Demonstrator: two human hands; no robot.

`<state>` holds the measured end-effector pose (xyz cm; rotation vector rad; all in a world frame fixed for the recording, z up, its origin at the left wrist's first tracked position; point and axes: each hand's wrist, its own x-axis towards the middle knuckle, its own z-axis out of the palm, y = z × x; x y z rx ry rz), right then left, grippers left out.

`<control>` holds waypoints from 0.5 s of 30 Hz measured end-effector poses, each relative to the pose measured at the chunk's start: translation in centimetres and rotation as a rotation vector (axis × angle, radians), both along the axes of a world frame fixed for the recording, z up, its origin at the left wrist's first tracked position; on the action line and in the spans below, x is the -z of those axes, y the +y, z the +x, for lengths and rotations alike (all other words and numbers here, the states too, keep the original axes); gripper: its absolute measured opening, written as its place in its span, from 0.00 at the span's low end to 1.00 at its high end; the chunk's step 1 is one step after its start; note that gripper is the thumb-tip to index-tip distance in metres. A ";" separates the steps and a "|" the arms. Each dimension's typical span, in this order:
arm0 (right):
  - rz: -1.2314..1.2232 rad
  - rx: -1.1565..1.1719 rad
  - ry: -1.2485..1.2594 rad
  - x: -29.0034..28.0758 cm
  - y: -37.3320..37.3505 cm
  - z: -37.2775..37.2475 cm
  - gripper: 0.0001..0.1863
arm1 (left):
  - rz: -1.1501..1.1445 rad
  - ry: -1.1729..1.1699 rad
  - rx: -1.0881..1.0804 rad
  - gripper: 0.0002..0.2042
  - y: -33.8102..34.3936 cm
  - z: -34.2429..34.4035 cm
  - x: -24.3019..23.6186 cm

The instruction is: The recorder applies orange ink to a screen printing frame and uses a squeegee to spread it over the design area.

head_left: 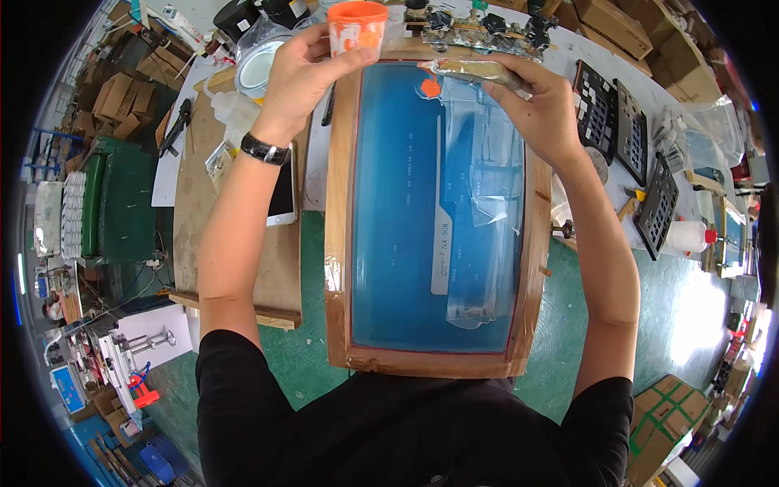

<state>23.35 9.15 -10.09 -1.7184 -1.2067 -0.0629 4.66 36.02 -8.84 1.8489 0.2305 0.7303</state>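
My left hand [320, 69] grips an orange cup [357, 28] smeared with white and orange, raised at the top left corner of a wood-framed blue screen [393, 227]. My right hand [540, 109] holds a narrow, flat tool [458, 71] with a crumpled tan and silvery covering, orange on its left end, over the screen's upper right. Just below that end lies a blob of orange paste [430, 89]. Translucent strips [487, 162] cover the screen's right side, beside a long pale printed shape [438, 268].
A phone [282, 211], bottles [231, 114] and a board [195, 203] are at left. Dark panels [629, 134] and a white bottle [690, 235] stand on the right side. A ledge of blackened clutter [479, 32] runs along the back. Cardboard boxes [665, 422] sit on the floor.
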 end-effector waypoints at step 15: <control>-0.065 -0.044 -0.034 -0.3 2.1 -1.0 0.19 | -0.110 0.349 -0.872 0.21 5.2 -30.6 10.1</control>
